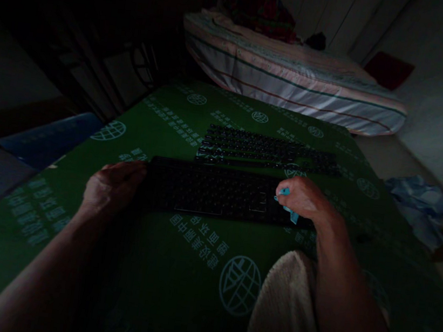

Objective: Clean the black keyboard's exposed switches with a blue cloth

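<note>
From where I stand, the right hand [301, 197] has its fingers pinched together on a small light-blue item [293, 215], a strip of cloth or plastic, too dim to tell which. It is held over the right end of a long, flat, black keyboard base [210, 189] lying on the green, globe-printed counter [189, 287] just in front of the person. The left hand [115, 184] sits curled at the base's left end; whether its fingers clamp the edge or merely rest against it, I can't tell.

To do this well, I'd say, brace that left end firmly so the base cannot slide, work lightly from one end to the other, and avoid catching the thin bright outlines near its front and right.

The base's long axis runs left to right across the person, almost level, with the wide outline on the near side, so it appears to face its user.

Beyond it lie loose black keycaps [245, 136], set out in rows along much the same line. A beige towel [288, 305] is beside the right forearm; past the counter stands a bed with a striped sheet [297, 83].
</note>
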A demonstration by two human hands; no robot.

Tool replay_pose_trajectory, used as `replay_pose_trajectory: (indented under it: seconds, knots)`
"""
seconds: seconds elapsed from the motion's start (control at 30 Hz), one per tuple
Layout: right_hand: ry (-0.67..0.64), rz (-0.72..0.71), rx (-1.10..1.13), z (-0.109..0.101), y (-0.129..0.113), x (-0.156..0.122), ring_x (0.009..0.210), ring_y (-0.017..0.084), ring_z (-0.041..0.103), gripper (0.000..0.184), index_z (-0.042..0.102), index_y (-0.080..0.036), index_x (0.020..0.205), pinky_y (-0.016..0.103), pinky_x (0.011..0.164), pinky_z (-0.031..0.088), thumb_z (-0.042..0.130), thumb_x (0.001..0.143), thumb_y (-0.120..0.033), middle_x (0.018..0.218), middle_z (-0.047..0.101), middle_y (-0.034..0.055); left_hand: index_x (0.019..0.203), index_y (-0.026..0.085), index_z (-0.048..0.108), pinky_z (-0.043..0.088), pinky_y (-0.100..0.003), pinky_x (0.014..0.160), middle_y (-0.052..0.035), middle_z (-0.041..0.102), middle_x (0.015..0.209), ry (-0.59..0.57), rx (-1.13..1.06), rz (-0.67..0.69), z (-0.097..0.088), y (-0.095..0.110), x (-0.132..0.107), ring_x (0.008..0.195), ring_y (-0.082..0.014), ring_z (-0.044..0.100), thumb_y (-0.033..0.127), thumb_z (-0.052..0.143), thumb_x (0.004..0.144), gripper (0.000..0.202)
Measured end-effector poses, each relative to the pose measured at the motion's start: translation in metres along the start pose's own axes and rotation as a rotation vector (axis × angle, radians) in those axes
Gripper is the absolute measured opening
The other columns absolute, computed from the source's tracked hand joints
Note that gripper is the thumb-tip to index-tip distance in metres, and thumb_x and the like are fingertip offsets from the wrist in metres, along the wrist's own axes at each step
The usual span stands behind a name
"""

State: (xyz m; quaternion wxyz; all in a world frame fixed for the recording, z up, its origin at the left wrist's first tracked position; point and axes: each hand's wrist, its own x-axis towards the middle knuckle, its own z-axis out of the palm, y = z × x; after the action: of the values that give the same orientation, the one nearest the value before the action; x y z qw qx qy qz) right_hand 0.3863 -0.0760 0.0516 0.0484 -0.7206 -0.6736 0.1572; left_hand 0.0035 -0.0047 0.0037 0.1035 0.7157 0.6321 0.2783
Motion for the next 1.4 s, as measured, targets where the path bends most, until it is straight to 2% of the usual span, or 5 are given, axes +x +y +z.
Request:
replay_pose_trajectory:
  seconds: [0.2,0.4,0.8,1.1,1.4]
  knots:
    - [0.008,0.024,-0.078,0.0,0.002,0.001,0.056,0.012,0.057,0.017,0.071,-0.022,0.072,0.021,0.051,0.032,0.058,0.065,-0.014,0.063,0.067,0.0002,0.105,0.017,0.066,0.05,-0.03,0.077,-0.0019,0.068,0.108,0.021,0.03,0.021,0.001,-0.003,0.003,0.105,-0.0232,0.061,0.059,0.036,0.077,0.059]
    - [0.031,-0.011,-0.13,0.004,-0.001,0.003,0.062,0.014,0.059,0.014,0.07,-0.022,0.073,0.022,0.052,0.031,0.059,0.066,-0.017,0.067,0.068,0.001,0.108,0.021,0.065,0.05,-0.03,0.08,-0.0009,0.065,0.116,-0.011,-0.007,-0.068,0.002,-0.003,0.002,0.109,-0.0215,0.059,0.056,0.038,0.076,0.055]
    - [0.021,-0.017,-0.15,0.003,-0.004,0.001,0.064,0.016,0.061,0.016,0.07,-0.022,0.073,0.023,0.053,0.032,0.058,0.067,-0.015,0.068,0.068,0.0013,0.104,0.021,0.067,0.049,-0.032,0.084,-0.0009,0.067,0.111,0.022,0.038,-0.04,0.002,-0.003,0.003,0.106,-0.0221,0.061,0.058,0.036,0.075,0.057]
    - [0.019,-0.032,-0.152,0.002,-0.009,0.001,0.066,0.016,0.062,0.017,0.071,-0.023,0.075,0.024,0.056,0.033,0.058,0.067,-0.017,0.068,0.068,0.0017,0.103,0.03,0.066,0.048,-0.033,0.089,0.0074,0.065,0.114,0.011,-0.008,-0.087,0.0,-0.002,0.002,0.111,-0.0208,0.058,0.065,0.037,0.072,0.054]
    - [0.031,-0.065,-0.151,0.003,-0.012,0.001,0.066,0.016,0.063,0.014,0.07,-0.023,0.073,0.024,0.056,0.033,0.057,0.069,-0.017,0.067,0.068,0.0012,0.105,0.021,0.067,0.049,-0.033,0.084,-0.0006,0.067,0.112,0.01,0.007,-0.057,0.001,-0.004,0.003,0.106,-0.0242,0.061,0.055,0.04,0.075,0.052]
